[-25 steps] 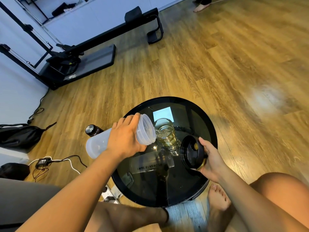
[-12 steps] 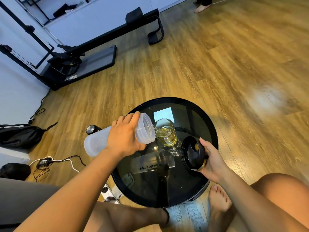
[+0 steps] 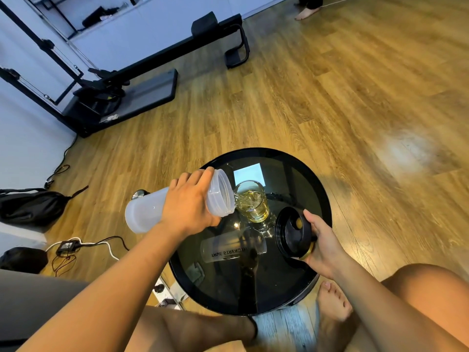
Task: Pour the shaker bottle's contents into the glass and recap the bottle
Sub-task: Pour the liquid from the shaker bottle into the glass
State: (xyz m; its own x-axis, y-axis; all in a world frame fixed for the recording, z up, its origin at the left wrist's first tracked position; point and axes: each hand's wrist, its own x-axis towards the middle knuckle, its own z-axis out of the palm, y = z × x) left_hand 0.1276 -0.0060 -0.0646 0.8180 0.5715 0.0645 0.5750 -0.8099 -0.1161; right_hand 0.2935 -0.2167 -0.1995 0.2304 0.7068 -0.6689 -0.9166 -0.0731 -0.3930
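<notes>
Left hand (image 3: 189, 207) fingers wrap the tipped shaker bottle (image 3: 177, 203) — mouth at the glass (image 3: 253, 205) near the counter (image 3: 322, 199) centre; right hand (image 3: 323, 246) fingers clasp the black lid (image 3: 291, 232).

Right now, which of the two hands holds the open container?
The left hand: it tilts the uncapped shaker bottle over the glass. The right hand holds only the black lid.

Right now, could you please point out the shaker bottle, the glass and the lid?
shaker bottle (image 3: 144, 214): head view, frosted body near its base.
glass (image 3: 256, 212): head view, side wall over the yellow liquid.
lid (image 3: 291, 232): head view, black inner face.
</notes>
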